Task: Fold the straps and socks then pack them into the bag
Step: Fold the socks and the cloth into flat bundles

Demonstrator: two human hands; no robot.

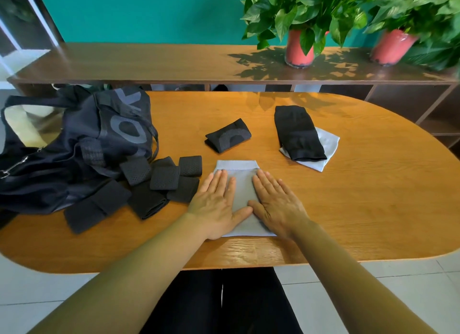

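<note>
Currently: both hands lie flat, working on one grey sock (242,184) near the middle of the worktop's (373,184) near edge.
Left hand (219,201): grip spread wide, palm down on the sock's left side, holding nothing.
Right hand (276,201): grip likewise spread wide, palm down on the sock's right side; the two thumbs nearly touch over the fabric.
Sock in hand: lying lengthwise, cuff toward the far edge, seemingly being smoothed; not yet folded, by the look of it.
Done so far: one black folded piece (227,138) sits alone toward the middle of the worktop, apparently finished.
Waiting socks: a black sock (298,132) lies on top of a second grey sock (323,147), toward the right far part of the worktop, both unfolded.
Straps (159,182): a loose black heap just left of the left hand, toward the left near edge, touching the bag; some look doubled over, but whether properly folded I cannot tell.
Bag (74,147): dark, slumped at the left end of the worktop; nothing visibly packed.
Progress: early, I judge; most folding and all packing remain.
</note>
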